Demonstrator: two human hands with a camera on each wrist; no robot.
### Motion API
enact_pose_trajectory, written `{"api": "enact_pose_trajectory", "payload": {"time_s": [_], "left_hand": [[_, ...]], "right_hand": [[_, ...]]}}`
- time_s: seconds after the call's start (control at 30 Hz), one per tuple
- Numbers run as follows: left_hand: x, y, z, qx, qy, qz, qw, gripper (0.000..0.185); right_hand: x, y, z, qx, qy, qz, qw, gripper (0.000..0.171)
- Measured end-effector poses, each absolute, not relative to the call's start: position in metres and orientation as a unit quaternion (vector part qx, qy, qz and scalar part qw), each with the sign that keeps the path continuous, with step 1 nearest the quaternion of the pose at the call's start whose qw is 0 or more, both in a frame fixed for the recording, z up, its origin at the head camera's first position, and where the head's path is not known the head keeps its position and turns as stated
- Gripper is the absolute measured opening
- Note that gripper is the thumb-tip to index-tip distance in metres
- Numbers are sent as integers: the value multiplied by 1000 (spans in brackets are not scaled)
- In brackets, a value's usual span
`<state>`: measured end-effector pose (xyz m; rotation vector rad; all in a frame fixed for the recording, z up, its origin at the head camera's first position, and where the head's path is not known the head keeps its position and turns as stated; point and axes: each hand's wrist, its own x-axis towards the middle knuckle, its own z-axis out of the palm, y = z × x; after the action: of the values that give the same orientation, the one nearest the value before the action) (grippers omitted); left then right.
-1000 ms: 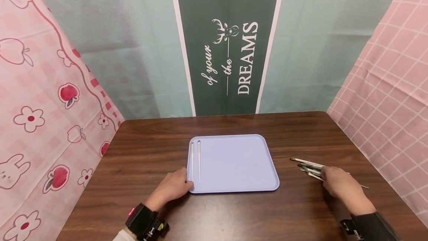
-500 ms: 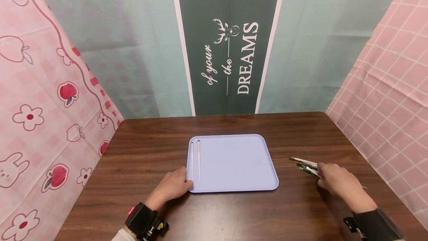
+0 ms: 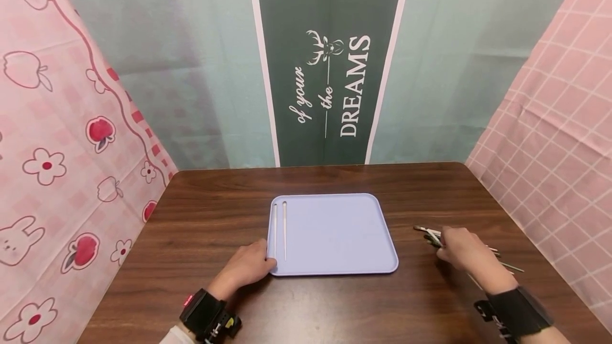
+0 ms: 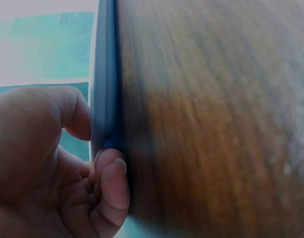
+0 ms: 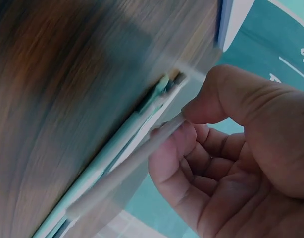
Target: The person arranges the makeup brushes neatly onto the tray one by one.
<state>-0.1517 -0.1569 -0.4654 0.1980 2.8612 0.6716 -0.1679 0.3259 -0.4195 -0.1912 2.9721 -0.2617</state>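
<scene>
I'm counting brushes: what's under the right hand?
Paintbrushes on the wood-grain table, ends showing; the right hand, pinching one pale brush, covers their middles, so I can't count them.

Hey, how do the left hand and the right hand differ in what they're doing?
The left hand grips the lavender tray near its close left corner; the right hand pinches a pale brush. The left hand sits beside the tray, the right hand over other brushes. Both wear black wrist straps.

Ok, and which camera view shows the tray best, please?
The head view: the lavender tray appears almost whole, with only a little of its left edge covered by the left hand. The left wrist view shows part of its edge, gripped; the right wrist view, just a sliver at the top.
</scene>
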Motion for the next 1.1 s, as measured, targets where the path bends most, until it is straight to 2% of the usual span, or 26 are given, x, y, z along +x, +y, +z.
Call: {"api": "enact_pose_trajectory", "payload": {"time_s": [0.27, 0.43, 0.73, 1.1], "left_hand": [[-151, -157, -468, 69, 966, 231, 98, 27], [-151, -157, -469, 71, 965, 232, 98, 28], [-151, -156, -467, 69, 967, 225, 98, 27], [-150, -154, -465, 67, 967, 225, 99, 28]], "right_hand": [[-173, 307, -421, -44, 993, -97, 56, 18], [-179, 294, -420, -30, 992, -106, 63, 16], [-185, 266, -419, -30, 989, -134, 61, 32], [-193, 233, -418, -12, 986, -147, 73, 38]]}}
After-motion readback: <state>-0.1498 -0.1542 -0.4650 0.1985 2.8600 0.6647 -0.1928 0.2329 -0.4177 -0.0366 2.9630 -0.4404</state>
